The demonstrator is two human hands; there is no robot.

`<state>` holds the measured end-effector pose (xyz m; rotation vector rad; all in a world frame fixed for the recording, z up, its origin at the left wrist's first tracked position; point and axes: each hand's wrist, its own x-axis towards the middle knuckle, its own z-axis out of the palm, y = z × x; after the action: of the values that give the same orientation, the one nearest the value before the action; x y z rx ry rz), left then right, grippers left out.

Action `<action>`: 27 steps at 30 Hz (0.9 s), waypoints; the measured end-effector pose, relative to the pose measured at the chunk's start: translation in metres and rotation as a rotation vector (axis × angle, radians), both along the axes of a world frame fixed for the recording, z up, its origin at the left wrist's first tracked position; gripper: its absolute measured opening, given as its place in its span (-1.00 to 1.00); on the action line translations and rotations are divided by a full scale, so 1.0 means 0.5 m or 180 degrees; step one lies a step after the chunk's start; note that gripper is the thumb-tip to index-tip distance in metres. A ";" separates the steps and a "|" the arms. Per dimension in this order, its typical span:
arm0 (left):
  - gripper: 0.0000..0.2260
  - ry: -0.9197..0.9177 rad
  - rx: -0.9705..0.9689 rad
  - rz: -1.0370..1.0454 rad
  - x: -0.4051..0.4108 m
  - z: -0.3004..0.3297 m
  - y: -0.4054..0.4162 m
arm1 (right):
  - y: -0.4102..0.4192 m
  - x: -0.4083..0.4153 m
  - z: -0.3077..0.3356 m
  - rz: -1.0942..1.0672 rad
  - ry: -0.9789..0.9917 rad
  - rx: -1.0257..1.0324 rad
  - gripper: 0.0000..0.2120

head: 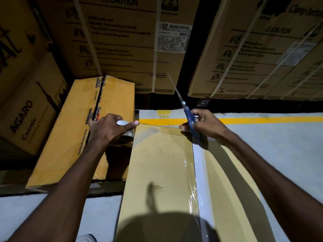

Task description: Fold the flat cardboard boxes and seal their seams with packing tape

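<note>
While lying lengthwise on the grey concrete floor (279,145), with far end touching the yellow painted floor line (262,119): a plain brown cardboard box (157,172), folded up, long top face matte and tan, small scuff near the middle, broad shadow over the near end. Down the seam between the top flaps, a glossy strip of clear packing tape (197,180), wrinkled and shiny toward the near end, reaching the far edge. Left hand (108,130) at the box's far left corner, fingers curled round a roll of clear packing tape (125,137), thumb stretched out along the far edge. Right hand (204,124) at the far end of the seam, clamped on the blue-handled scissors (188,117), thin blades together and pointing up and away. Just left of the box, a second yellow-brown cardboard box with printed branded tape (78,133) along its top. Beyond, large strapped cardboard cartons with caution print (131,41) stacked against the far side.
</note>
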<state>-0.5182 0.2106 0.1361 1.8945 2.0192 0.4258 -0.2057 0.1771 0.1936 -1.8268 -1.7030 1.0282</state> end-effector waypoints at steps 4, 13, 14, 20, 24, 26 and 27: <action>-0.16 0.0087 -0.0053 0.0018 0.003 0.005 -0.004 | 0.012 -0.019 -0.015 0.0012 0.0000 -0.0111 -0.83; -0.42 0.0009 -0.0028 0.0004 0.006 0.014 -0.009 | 0.059 -0.146 -0.035 0.0442 -0.0078 -0.0089 -0.77; -0.49 -0.0075 -0.0032 -0.0044 0.006 0.014 -0.011 | 0.058 -0.149 -0.049 0.0364 -0.0092 -0.0033 -0.76; -0.69 -0.0350 -0.0090 -0.0639 -0.007 0.036 -0.017 | 0.040 -0.143 -0.084 0.0022 0.0300 0.0296 -0.63; -0.50 -0.0193 -0.0478 -0.0728 -0.030 0.032 -0.022 | 0.026 -0.140 -0.087 0.0013 0.0596 0.0520 -0.60; -0.28 -0.0041 -0.0800 -0.0658 -0.036 0.028 -0.032 | 0.012 -0.144 -0.081 -0.0046 0.0911 0.0518 -0.53; -0.21 -0.0025 -0.0883 -0.0637 -0.043 0.027 -0.032 | 0.003 -0.148 -0.074 -0.0162 0.1148 0.0487 -0.48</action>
<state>-0.5396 0.1944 0.1496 1.8897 1.7558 0.0948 -0.2798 0.1787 0.1564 -1.4772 -1.4671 1.0964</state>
